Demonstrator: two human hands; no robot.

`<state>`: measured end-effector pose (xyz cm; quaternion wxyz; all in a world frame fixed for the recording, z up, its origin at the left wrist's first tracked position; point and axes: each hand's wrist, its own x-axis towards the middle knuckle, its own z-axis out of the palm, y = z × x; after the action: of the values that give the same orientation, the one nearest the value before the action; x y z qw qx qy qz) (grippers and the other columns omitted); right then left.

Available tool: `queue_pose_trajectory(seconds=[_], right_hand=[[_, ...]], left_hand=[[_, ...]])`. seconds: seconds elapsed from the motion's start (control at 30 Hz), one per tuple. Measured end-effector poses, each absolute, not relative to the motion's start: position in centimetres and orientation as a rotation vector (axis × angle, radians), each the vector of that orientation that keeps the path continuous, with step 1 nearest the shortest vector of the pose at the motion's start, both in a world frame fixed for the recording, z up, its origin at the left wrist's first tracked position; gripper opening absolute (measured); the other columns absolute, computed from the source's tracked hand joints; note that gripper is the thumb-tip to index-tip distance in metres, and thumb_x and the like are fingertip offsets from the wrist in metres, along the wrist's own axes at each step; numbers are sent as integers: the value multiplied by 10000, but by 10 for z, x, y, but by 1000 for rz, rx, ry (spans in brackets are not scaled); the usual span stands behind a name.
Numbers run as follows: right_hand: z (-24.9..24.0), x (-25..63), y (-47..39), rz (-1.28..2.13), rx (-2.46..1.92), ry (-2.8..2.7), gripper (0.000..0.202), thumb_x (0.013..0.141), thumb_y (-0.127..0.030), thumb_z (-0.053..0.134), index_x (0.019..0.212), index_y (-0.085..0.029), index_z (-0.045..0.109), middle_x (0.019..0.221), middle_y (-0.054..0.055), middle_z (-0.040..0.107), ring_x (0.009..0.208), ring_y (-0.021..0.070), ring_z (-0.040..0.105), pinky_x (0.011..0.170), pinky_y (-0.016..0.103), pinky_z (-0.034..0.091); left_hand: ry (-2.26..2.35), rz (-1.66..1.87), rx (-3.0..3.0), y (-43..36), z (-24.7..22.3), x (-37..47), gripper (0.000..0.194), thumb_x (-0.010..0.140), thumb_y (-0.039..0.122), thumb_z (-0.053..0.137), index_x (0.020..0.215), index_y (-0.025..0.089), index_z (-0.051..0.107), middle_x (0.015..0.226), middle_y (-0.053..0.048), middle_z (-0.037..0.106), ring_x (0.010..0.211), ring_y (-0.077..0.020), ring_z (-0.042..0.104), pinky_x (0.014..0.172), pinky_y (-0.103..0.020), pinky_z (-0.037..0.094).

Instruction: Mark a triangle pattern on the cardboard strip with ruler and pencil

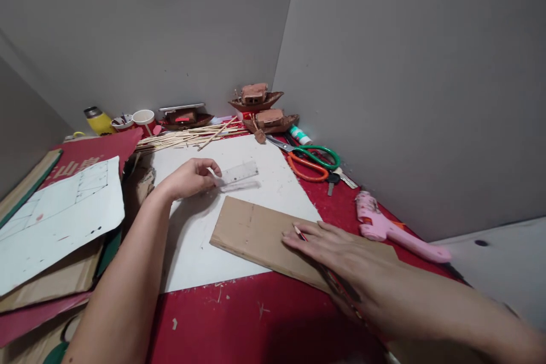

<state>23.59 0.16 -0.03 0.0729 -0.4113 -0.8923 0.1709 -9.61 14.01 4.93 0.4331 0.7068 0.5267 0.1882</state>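
Observation:
A clear ruler [241, 172] is pinched in my left hand [196, 177], just above a white sheet [191, 261]. Beneath my right hand [328, 247] lies a long brown cardboard piece [256, 230] with faint pencil marks near its left end. That hand rests flat on the cardboard and keeps a dark pencil [300, 233] tucked along its thumb side, the tip pointing up and left.
Scissors with green and orange handles [319, 155], keys [333, 181] and a pink glue gun [405, 239] lie on the right. Wooden sticks [187, 137], model boats [271, 119] and cups [144, 118] stand behind. A drawn paper [77, 222] covers stacked cardboard on the left.

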Motion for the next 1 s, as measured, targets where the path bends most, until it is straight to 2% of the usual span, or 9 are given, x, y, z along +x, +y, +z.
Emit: queue_pose_trajectory(seconds=[0.13, 0.27, 0.37, 0.5, 0.7, 0.87, 1.0], right_hand=[[-9, 240, -3, 559, -1235, -2662, 780, 788, -189, 588, 1505, -414, 379, 1532, 3, 446, 1375, 338, 457, 1056, 529, 470], [-22, 249, -9, 455, -1312, -2641, 740, 824, -174, 532, 1519, -373, 373, 1539, 55, 441, 1378, 340, 453, 1052, 565, 457], [-35, 255, -15, 304, -1364, -2584, 774, 846, -231, 553, 1560, -337, 272, 1543, 104, 435, 1387, 369, 433, 1036, 631, 441], [-43, 257, -19, 215, -1374, -2514, 881, 828, -377, 631, 1577, -310, 172, 1514, 143, 474, 1358, 385, 468, 988, 620, 478], [-30, 250, -14, 276, -1462, -2510, 911, 720, -391, 702, 1533, -279, 308, 1467, 177, 514, 1280, 411, 524, 893, 563, 521], [-18, 242, -9, 266, -1431, -2518, 886, 694, -408, 707, 1505, -263, 381, 1423, 177, 544, 1189, 410, 566, 852, 536, 508], [-8, 234, 1, 261, -1319, -2582, 865, 720, -389, 686, 1512, -224, 379, 1392, 180, 567, 1201, 399, 545, 871, 521, 485]], left_hand=[[1364, 545, 1913, 136, 54, -79, 119, 612, 137, 466, 658, 191, 561, 591, 40, 552, 534, -108, 469, 548, -226, 348], [1444, 527, 2113, 134, 46, -68, 135, 593, 91, 429, 559, 203, 496, 501, 49, 441, 507, -120, 414, 564, -254, 318], [1499, 450, 2277, 135, 33, -63, 155, 582, 78, 448, 515, 208, 500, 496, 13, 485, 565, -163, 476, 635, -295, 344], [1561, 345, 2415, 137, 20, -59, 194, 630, 90, 462, 583, 214, 603, 572, -38, 604, 644, -206, 552, 693, -322, 363], [1608, 268, 2479, 136, 19, -58, 252, 667, 69, 460, 657, 218, 663, 625, -53, 666, 645, -212, 594, 649, -310, 364], [1665, 350, 2468, 136, 22, -57, 268, 674, 60, 466, 706, 214, 683, 656, -48, 683, 683, -221, 618, 719, -321, 408], [1663, 412, 2424, 138, 22, -60, 259, 655, 50, 474, 693, 210, 674, 632, -19, 669, 636, -199, 600, 703, -304, 429]])
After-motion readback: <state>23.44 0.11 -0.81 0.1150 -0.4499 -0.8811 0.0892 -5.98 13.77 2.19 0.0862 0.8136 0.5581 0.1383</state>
